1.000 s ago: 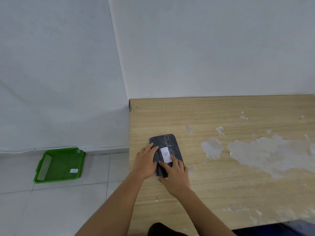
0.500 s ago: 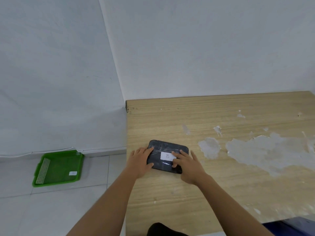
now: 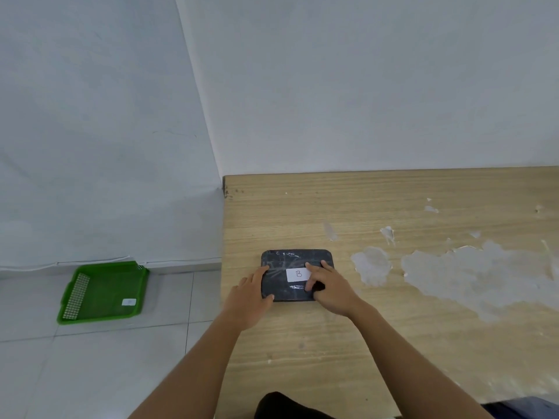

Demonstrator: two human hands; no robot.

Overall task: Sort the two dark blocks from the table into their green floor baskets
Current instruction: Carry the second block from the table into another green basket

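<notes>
A dark flat block (image 3: 295, 259) wrapped in clear film lies on the wooden table (image 3: 393, 207) near its left edge, long side across. A white label marked B sits on its top. My left hand (image 3: 249, 293) grips the block's left end, thumb on top. My right hand (image 3: 328, 287) holds the right end, fingers spread over the top beside the label. A green basket (image 3: 104, 293) stands on the tiled floor by the wall, left of the table, with a small white tag inside. Only one dark block and one basket are in view.
White walls meet in a corner behind the table's far left corner. The table's surface has large pale peeled patches (image 3: 472, 273) to the right. Grey floor tiles (image 3: 90, 358) lie between the basket and the table. A dark shape (image 3: 281, 406) shows at the bottom edge.
The block has been turned from lengthwise to crosswise on the table, so the B label reads upright. Both hands shifted to its two ends.
</notes>
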